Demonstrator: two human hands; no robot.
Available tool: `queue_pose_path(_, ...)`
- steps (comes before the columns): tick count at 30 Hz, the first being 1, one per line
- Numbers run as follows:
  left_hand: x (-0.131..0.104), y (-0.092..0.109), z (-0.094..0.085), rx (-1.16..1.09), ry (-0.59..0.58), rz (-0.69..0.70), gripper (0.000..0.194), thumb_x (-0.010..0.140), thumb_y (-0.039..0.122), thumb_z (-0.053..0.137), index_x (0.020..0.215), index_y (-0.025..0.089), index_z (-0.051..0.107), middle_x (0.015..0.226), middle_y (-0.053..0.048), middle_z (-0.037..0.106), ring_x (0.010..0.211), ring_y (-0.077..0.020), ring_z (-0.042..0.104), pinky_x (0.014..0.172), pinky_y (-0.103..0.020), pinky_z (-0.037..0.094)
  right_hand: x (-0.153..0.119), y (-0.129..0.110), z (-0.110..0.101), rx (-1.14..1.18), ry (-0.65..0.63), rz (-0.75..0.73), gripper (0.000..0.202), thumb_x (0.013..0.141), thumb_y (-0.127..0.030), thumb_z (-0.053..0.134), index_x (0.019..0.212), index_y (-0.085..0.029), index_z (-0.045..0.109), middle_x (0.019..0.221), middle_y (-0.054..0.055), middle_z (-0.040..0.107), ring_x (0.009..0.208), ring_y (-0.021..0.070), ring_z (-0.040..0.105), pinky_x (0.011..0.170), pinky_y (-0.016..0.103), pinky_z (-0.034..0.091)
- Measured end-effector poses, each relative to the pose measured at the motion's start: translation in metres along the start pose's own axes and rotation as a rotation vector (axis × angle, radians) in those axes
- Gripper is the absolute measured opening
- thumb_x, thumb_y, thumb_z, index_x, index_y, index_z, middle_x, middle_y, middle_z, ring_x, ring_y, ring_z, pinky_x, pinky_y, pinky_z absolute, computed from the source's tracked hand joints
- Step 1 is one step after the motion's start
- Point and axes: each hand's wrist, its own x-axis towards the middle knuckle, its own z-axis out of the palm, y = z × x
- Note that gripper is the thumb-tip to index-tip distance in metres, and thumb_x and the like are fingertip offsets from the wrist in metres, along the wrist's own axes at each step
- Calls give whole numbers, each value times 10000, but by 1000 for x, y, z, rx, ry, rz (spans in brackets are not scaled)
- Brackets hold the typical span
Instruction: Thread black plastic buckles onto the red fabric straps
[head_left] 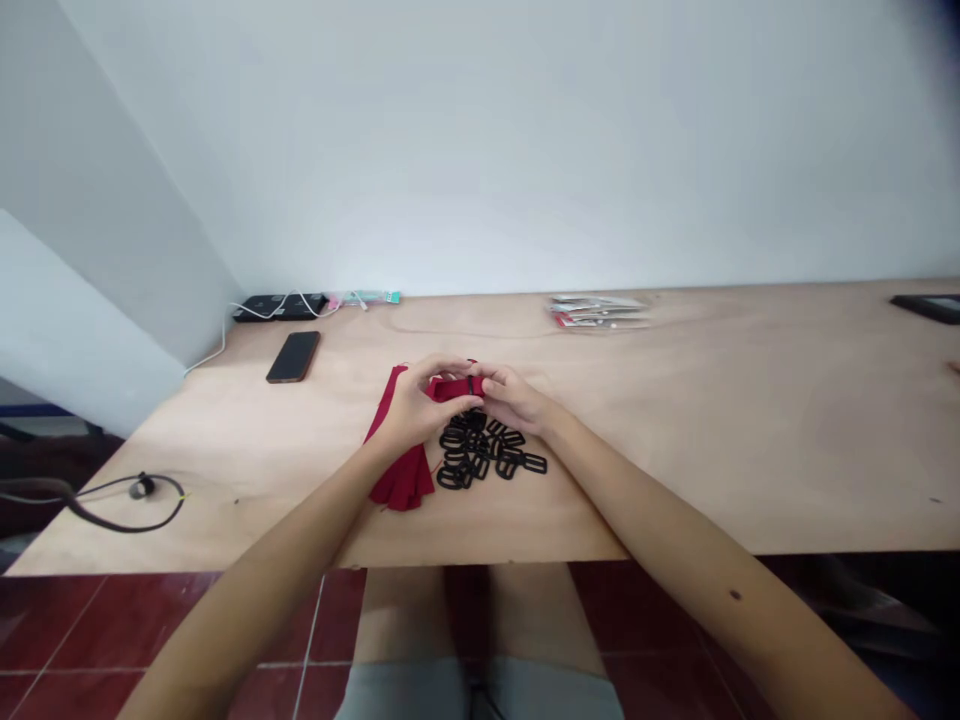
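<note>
Between my two hands is a red fabric strip point(452, 389) with a small black buckle point(471, 385) on it. My left hand point(421, 402) is closed round the strip on the left of the buckle. The fingers of my right hand point(511, 397) pinch the strip's right end. Just below my hands lies a loose pile of black plastic buckles point(480, 445) on the table. More red fabric strips point(405, 482) lie fanned out under and beside my left wrist, which hides part of them.
The wooden table point(712, 430) meets a pale wall. At the back left are a phone point(294, 357), black boxes point(279, 307) and a white cable. Plastic packets point(598, 311) lie at the back; a dark framed object point(928, 307) is far right. A black cable point(127, 528) loops at the left edge.
</note>
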Motion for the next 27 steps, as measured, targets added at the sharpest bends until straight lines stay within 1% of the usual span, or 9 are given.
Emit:
queue_pose_path(4,1,2,1,-7,8,-7,450,794,434,945,1134,211,753,1112,-100,789,1066,-265,761,1006,-443,621,-2,2,0,45,-26,37,508,720,-498,994,1097,-225,792,1018,38,786,814,160,685,810,298,563)
queue_pose_path(9,0,4,2,35,-38,9,379,798,390,947,1082,216,766,1088,-89,797,1074,-271,752,988,-426,610,-2,-1,3,-12,-93,53,562,744,-530,969,1165,-203,792,1141,82,789,944,202,726,882,331,577)
queue_pose_path(12,-2,5,3,97,-55,12,344,816,358,932,1085,224,765,1074,-81,797,1044,-264,748,980,-424,599,-3,-1,6,-40,-85,59,527,752,-511,967,1146,-204,797,1149,80,789,996,213,736,900,334,578)
queue_pose_path(14,-2,4,3,131,-71,20,341,825,333,923,1105,228,758,1084,-78,789,1041,-261,741,981,-419,593,-2,-1,7,-45,-56,57,486,736,-482,980,1091,-205,797,1125,73,789,994,217,731,887,333,581)
queue_pose_path(17,1,1,-1,218,-28,69,408,840,280,902,1203,234,721,1108,-72,735,1024,-236,705,972,-393,581,2,-2,2,-35,51,2,385,744,-466,980,942,-215,766,912,22,760,823,174,692,794,307,573)
queue_pose_path(19,5,-4,-7,317,50,99,425,887,221,838,1281,238,680,1098,-62,672,964,-200,662,933,-362,575,7,-5,-7,-26,188,-92,366,763,-483,968,858,-224,727,743,-24,676,689,132,614,718,276,539)
queue_pose_path(22,9,-15,-16,431,110,95,387,940,133,702,1311,228,644,1041,-45,593,883,-169,607,859,-320,564,15,-10,-30,-57,449,-298,441,682,-526,1002,825,-230,708,730,-37,649,675,118,569,657,254,487)
queue_pose_path(24,9,-23,-21,464,87,61,334,949,126,659,1270,215,650,1006,-36,576,831,-162,587,815,-306,555,19,-12,-44,-134,556,-357,482,648,-571,1002,831,-228,716,747,-33,663,690,123,564,649,256,470)
queue_pose_path(27,7,-31,-25,527,-33,-17,177,975,163,617,1136,201,679,909,-20,588,763,-168,584,786,-316,539,21,-11,-54,-211,597,-361,489,642,-599,989,831,-225,739,765,-28,681,710,127,568,691,262,476)
